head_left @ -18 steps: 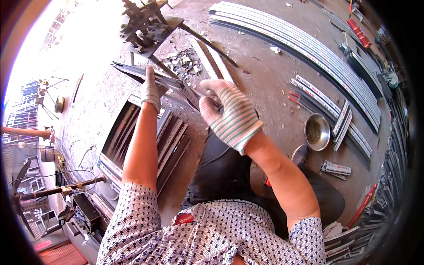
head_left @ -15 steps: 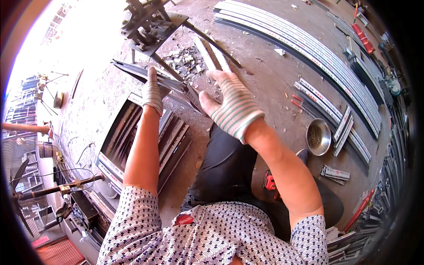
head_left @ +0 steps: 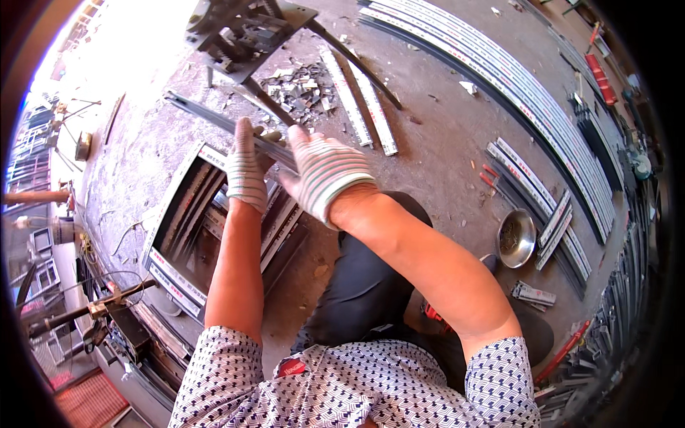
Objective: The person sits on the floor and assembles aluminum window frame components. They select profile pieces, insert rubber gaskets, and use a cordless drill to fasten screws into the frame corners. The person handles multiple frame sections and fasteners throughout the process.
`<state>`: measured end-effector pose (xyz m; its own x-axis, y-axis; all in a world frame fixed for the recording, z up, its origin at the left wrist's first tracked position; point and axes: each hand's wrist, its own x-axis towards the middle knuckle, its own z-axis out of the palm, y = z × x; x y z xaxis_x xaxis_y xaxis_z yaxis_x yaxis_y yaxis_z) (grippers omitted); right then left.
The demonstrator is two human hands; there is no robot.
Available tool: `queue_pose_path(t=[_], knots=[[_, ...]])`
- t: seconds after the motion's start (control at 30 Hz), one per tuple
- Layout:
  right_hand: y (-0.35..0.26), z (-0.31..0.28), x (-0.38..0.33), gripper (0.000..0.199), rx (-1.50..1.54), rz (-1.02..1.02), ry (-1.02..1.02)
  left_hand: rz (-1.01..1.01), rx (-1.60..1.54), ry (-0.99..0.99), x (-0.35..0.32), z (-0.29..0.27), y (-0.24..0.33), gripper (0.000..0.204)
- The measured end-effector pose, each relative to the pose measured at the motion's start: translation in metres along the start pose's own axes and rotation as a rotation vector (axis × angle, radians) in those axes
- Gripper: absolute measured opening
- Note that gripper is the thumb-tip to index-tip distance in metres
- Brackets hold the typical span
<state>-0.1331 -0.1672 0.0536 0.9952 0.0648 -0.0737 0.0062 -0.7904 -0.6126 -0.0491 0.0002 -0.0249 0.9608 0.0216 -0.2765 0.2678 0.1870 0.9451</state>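
Both my hands wear striped knit gloves. My left hand (head_left: 246, 164) is closed round several long, dark profile strips (head_left: 203, 114), which slant from the far left down toward me. At their near end is my right hand (head_left: 332, 171), thumb below and fingers above, gripping that end; its palm hides the tips of the strips. Below my left hand, a stack of rectangular frames (head_left: 177, 285) with white printed film on the edges lies on the floor, partly covered by my left forearm.
A metal stand with a machine (head_left: 246, 43) is ahead, beside scrap pieces (head_left: 303, 89) and two white strips (head_left: 374, 110). To the right lie long film-covered profiles (head_left: 499, 93), shorter pieces (head_left: 521, 167), red-handled pliers (head_left: 489, 175), a steel bowl (head_left: 516, 239) and a red tool (head_left: 434, 314).
My right hand has moved left and closed on the near end of the strips. The left hand keeps its hold, and the strips now lie more tightly together.
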Motion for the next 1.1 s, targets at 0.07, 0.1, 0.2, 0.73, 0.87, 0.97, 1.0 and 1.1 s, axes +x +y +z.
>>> queue_pose_path(t=[0.07, 0.1, 0.2, 0.73, 0.87, 0.97, 1.0, 1.1], knots=[[0.010, 0.010, 0.007, 0.050, 0.005, -0.014, 0.031, -0.052, -0.004, -0.052, 0.006, 0.005, -0.005, 0.073], [0.004, 0.014, 0.016, 0.045, 0.000, -0.025, 0.004, -0.112, -0.017, -0.084, 0.021, -0.011, -0.005, 0.073], [0.008, 0.014, 0.017, 0.038, 0.035, -0.021, -0.139, -0.274, -0.172, -0.117, 0.006, -0.005, -0.007, 0.072], [0.038, 0.014, -0.008, 0.033, -0.009, -0.197, -0.100, -0.166, -0.084, -0.117, -0.021, -0.016, -0.019, 0.083], [0.042, -0.006, -0.026, 0.030, -0.032, -0.152, -0.191, -0.184, 0.130, -0.276, -0.016, -0.095, -0.083, 0.073], [0.059, -0.009, -0.015, 0.026, 0.043, -0.059, -0.282, -0.321, 0.127, -0.333, -0.052, -0.111, -0.107, 0.057], [0.082, 0.000, -0.018, 0.034, 0.041, -0.193, -0.146, -0.384, 0.139, -0.204, -0.063, -0.106, -0.119, 0.050], [0.086, -0.019, -0.034, 0.042, 0.023, -0.062, -0.075, -0.530, 0.172, 0.076, -0.104, -0.123, -0.141, 0.049]])
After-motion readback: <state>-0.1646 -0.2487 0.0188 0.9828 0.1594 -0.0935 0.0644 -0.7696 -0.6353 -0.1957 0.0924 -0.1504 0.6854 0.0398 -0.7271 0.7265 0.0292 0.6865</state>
